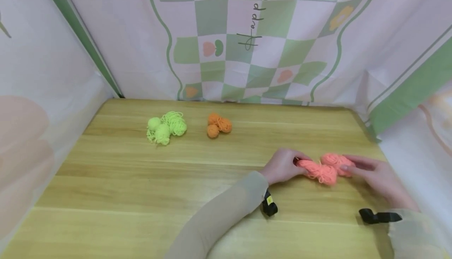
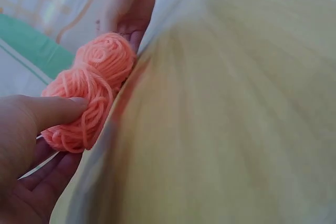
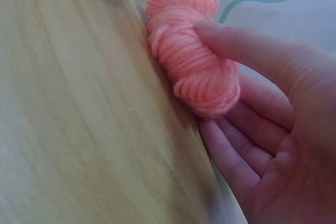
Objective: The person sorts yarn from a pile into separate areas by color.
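Two coral-pink yarn skeins (image 1: 322,172) lie side by side at the right of the wooden table (image 1: 141,188), touching in the head view. My left hand (image 1: 282,167) pinches the nearer one by its left end; in the left wrist view the thumb presses on its loose strands, with fingers beneath. The farther skein (image 1: 333,160) is between the thumb and fingers of my right hand (image 1: 383,178). In the right wrist view this coral skein (image 3: 191,56) looks wound tightly round its middle, thumb on top and fingers curved below.
A cluster of lime-green yarn balls (image 1: 163,132) sits at the back left. Several small orange yarn balls (image 1: 213,130) lie to its right. A patterned curtain (image 1: 212,19) hangs along the table's back edge, with white cloth on both sides. Black straps (image 1: 270,206) show at the wrists.
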Motion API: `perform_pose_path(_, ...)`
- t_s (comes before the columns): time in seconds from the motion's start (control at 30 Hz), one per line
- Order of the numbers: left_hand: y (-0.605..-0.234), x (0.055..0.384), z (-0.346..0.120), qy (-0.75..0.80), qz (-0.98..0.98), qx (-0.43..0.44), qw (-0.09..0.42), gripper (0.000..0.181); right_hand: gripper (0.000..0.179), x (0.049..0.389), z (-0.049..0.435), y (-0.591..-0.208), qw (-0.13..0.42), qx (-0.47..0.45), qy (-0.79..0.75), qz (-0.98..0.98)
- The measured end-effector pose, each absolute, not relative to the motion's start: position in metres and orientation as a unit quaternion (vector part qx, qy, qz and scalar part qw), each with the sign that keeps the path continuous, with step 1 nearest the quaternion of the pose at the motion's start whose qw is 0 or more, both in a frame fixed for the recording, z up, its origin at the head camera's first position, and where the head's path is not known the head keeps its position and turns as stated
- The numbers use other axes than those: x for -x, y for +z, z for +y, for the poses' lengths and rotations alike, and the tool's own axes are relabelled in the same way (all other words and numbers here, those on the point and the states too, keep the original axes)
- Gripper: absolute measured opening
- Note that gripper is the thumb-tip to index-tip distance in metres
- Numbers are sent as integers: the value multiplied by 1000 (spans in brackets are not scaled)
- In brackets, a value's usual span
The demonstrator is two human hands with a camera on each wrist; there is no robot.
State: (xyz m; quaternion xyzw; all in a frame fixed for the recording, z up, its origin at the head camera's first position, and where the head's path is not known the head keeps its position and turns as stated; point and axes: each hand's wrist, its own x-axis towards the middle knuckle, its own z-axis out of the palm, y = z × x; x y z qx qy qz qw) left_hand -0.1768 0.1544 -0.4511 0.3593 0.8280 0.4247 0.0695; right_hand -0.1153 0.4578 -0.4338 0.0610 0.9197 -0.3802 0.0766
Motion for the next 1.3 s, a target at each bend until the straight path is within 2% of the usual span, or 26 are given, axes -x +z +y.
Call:
perform_pose_path(0.27, -448, 182, 147, 472, 817, -322, 77, 30, 71, 113, 458, -434, 84, -67, -390, 914)
perform_pose_path(0.6, -450, 193, 133, 496, 806, -315, 61, 27, 70, 114, 456, -432, 88, -66, -385, 916)
perform_pose_path(0.97, -452, 209, 115, 527, 805, -271, 28, 27, 69, 112, 457, -433, 92, -76, -387, 914)
perform_pose_path(1.3, -453, 226, 93, 530, 811, -247, 8, 28, 66, 112, 459, -436, 77, -65, -377, 921)
